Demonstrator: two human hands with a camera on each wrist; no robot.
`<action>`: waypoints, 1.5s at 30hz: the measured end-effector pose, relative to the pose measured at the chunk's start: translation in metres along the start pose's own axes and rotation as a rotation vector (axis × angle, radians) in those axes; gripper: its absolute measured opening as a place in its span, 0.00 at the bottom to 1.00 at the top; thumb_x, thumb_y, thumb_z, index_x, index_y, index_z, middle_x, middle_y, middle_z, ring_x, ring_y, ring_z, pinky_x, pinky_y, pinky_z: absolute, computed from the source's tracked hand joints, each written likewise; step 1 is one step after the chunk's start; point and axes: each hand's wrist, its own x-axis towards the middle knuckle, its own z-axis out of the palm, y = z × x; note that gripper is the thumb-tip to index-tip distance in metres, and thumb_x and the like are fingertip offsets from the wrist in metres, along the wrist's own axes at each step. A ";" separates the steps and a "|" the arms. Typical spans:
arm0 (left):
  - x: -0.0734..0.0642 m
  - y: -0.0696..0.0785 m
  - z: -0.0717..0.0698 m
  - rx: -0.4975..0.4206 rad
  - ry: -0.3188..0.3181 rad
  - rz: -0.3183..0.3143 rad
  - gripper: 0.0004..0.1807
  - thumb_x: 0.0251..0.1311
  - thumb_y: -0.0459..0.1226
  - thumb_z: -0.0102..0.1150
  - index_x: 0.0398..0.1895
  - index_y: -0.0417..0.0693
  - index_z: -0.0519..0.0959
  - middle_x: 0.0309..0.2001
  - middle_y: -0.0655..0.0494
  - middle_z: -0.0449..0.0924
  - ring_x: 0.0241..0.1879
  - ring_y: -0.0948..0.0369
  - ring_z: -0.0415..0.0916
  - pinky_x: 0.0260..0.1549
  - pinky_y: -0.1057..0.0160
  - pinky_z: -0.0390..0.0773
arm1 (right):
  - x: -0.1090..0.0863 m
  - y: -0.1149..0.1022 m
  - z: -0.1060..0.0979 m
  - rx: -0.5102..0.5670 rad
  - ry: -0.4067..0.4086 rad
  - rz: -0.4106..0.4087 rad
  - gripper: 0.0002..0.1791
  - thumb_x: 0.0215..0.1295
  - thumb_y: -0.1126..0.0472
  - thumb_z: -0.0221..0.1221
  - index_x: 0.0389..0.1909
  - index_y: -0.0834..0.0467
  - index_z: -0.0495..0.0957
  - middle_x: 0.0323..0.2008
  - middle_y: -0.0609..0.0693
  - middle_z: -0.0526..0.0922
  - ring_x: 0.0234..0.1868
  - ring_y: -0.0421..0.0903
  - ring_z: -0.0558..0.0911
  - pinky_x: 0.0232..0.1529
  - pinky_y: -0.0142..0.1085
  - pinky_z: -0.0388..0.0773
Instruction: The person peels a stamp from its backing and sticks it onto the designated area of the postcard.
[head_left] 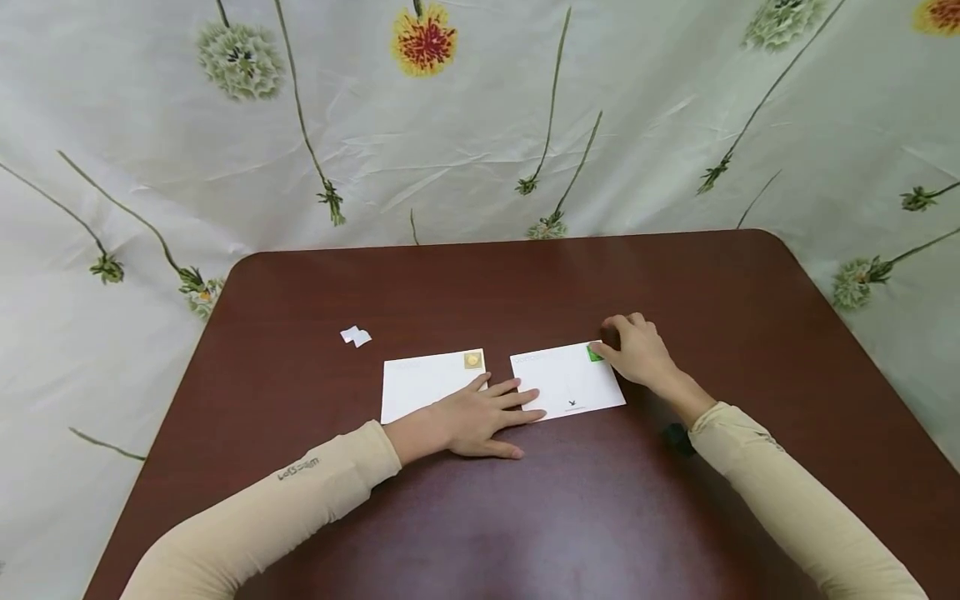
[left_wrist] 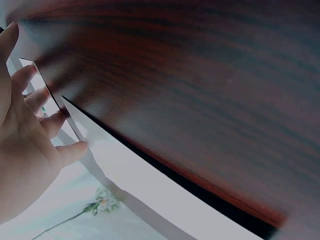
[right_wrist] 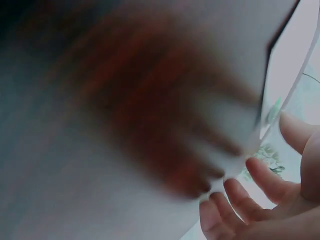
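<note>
Two white envelopes lie side by side on the table. The right envelope (head_left: pixel 562 379) bears a green stamp (head_left: pixel 595 353) at its upper right corner and a small dark print low down. A gold-toned stamp (head_left: pixel 472 360) marks the left envelope (head_left: pixel 423 383). With fingers spread, my left hand (head_left: pixel 483 417) rests on the right envelope's left edge and covers part of the left one. My right hand (head_left: pixel 641 350) has its thumb at the green stamp. In the right wrist view its fingers (right_wrist: pixel 237 197) are gently bent past the envelope's edge, gripping nothing.
Several small white paper pieces (head_left: pixel 356 336) lie on the dark red-brown table (head_left: pixel 450 292), beyond the left envelope. A flowered cloth (head_left: pixel 450 150) hangs behind the table's far edge. Something small and dark green (head_left: pixel 678 439) shows beside my right sleeve.
</note>
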 end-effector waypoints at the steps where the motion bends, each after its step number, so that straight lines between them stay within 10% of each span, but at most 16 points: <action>1: -0.001 0.000 0.000 -0.003 0.004 -0.004 0.33 0.67 0.60 0.44 0.73 0.63 0.59 0.73 0.60 0.51 0.72 0.56 0.47 0.63 0.41 0.53 | 0.001 0.000 0.001 -0.006 0.001 -0.014 0.29 0.67 0.51 0.57 0.60 0.67 0.68 0.57 0.70 0.66 0.58 0.69 0.64 0.53 0.61 0.64; 13: 0.001 0.001 -0.004 -0.005 -0.007 -0.002 0.34 0.66 0.60 0.44 0.73 0.63 0.59 0.73 0.60 0.51 0.72 0.55 0.47 0.63 0.41 0.53 | 0.007 0.006 0.008 -0.099 -0.087 -0.059 0.37 0.72 0.44 0.47 0.71 0.66 0.54 0.70 0.71 0.49 0.69 0.69 0.49 0.64 0.61 0.46; 45: 0.006 0.000 -0.001 -0.001 -0.002 0.003 0.34 0.66 0.61 0.44 0.73 0.63 0.58 0.73 0.60 0.50 0.72 0.55 0.46 0.63 0.41 0.52 | 0.006 0.015 0.010 -0.195 -0.035 -0.081 0.30 0.76 0.50 0.41 0.71 0.62 0.55 0.68 0.67 0.53 0.67 0.68 0.54 0.63 0.61 0.51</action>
